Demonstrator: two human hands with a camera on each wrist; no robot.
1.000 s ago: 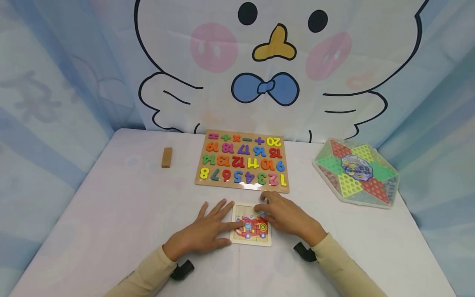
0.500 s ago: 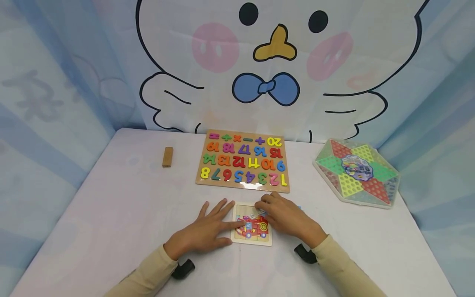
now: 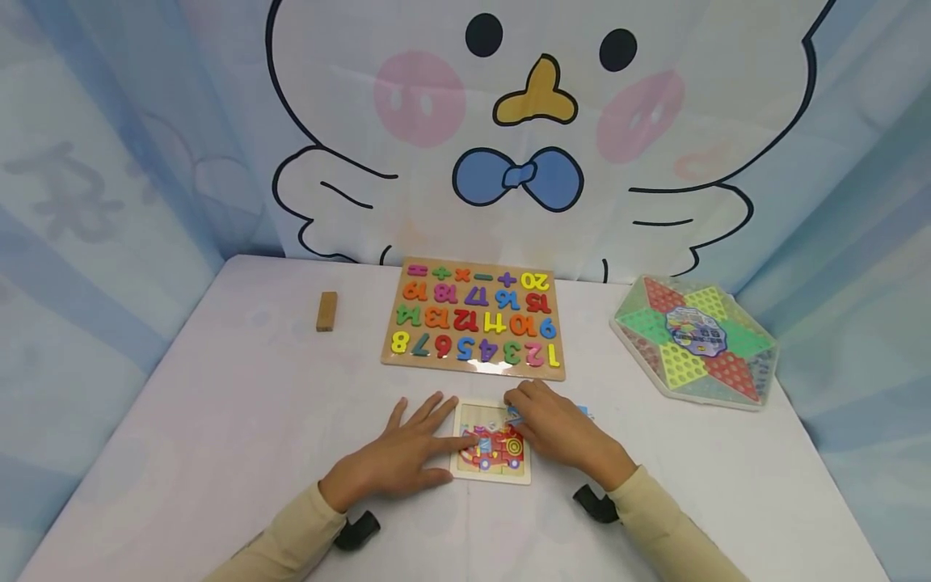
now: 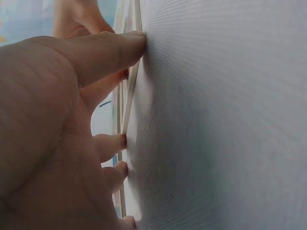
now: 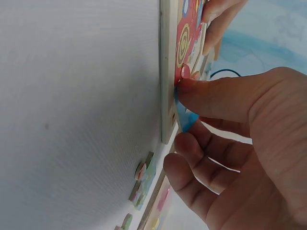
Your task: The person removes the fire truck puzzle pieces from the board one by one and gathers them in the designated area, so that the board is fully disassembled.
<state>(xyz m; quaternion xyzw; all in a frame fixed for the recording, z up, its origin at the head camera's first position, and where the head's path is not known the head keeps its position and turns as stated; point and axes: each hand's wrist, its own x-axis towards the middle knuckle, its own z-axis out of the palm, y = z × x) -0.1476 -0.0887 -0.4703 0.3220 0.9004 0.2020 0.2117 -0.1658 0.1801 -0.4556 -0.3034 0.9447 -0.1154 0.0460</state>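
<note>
Right hand [image 3: 563, 432] pinches blue piece [image 5: 187, 117] at far right corner of puzzle [image 3: 500, 454], flat on table [image 3: 240, 404]. Left hand [image 3: 396, 461], fingers spread, touches puzzle's left side. Best: steady the frame, match the piece's edges, press evenly.

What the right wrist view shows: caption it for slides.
Right hand pinches flat blue piece at pale wooden picture puzzle.

A small wooden block [image 3: 326, 312] lies toward the left of the white-covered table [image 3: 182, 453]; near the middle sits a number board [image 3: 465, 366] (numerals upside down in the head view); at right, a hexagonal box [image 3: 694, 339]; behind, a cartoon-printed backdrop [image 3: 520, 234].
</note>
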